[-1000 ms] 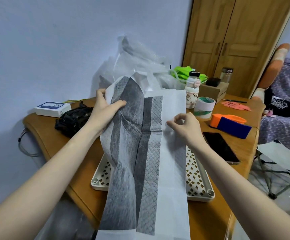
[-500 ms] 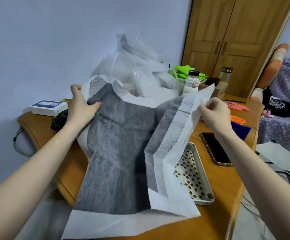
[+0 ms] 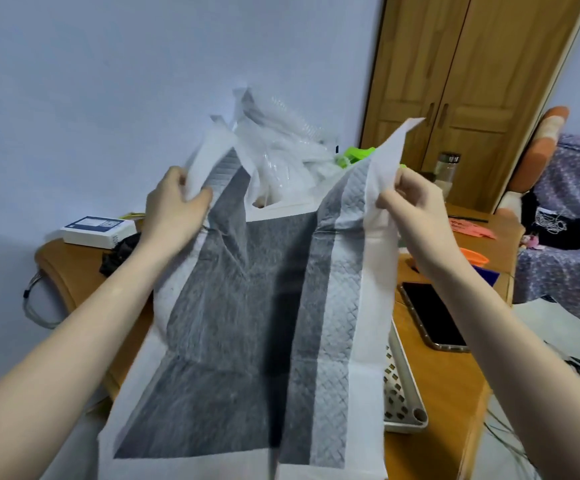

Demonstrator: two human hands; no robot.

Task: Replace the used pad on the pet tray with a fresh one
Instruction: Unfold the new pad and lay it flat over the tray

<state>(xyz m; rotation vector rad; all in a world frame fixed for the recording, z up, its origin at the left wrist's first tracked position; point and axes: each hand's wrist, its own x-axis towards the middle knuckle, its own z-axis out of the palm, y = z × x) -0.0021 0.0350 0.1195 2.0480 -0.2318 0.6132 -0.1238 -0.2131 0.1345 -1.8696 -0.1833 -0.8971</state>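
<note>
A large pad (image 3: 247, 323), grey in the middle with white borders, hangs spread out in front of me above the table. My left hand (image 3: 174, 209) pinches its upper left corner. My right hand (image 3: 409, 199) pinches its upper right edge, which is still folded inward along a quilted strip. The pad covers most of the white perforated pet tray (image 3: 404, 393); only the tray's right rim and near right corner show beneath it.
A dark phone (image 3: 432, 315) lies right of the tray on the wooden table (image 3: 444, 410). Behind the pad are crumpled clear plastic bags (image 3: 281, 157), a white box (image 3: 96, 230), a black bundle (image 3: 118, 254), a jar (image 3: 446, 168) and an orange-and-blue item (image 3: 479, 261). A chair stands at the right.
Both hands have risen and pulled apart, spreading the folded pad wider and lifting it. It now hides nearly all of the tray.
</note>
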